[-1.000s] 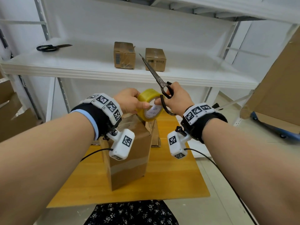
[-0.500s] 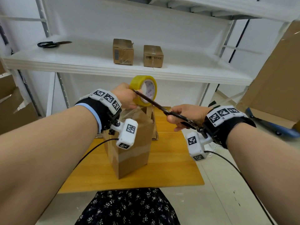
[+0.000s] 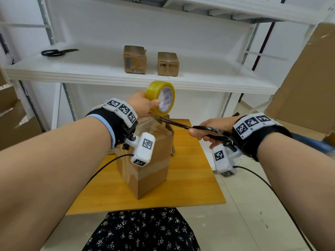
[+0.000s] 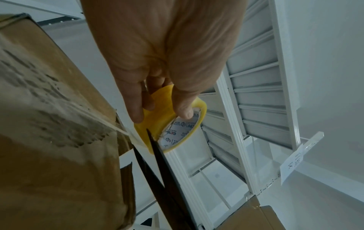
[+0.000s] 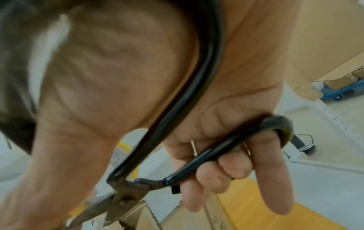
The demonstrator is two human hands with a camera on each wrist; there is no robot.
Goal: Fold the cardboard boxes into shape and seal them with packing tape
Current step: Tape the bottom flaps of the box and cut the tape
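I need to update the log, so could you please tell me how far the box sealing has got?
Done: two taped boxes on the shelf. In hand: left hand holds the tape above the box; right hand has scissors at the strip. Left: cutting.

wrists: black fabric wristbands [image 3: 108, 122] topped by white marker-tag strips [image 3: 119, 109] | white camera pods [image 3: 143, 151], black cables [image 3: 101, 167] | dark floral-print skirt [image 3: 141, 230]
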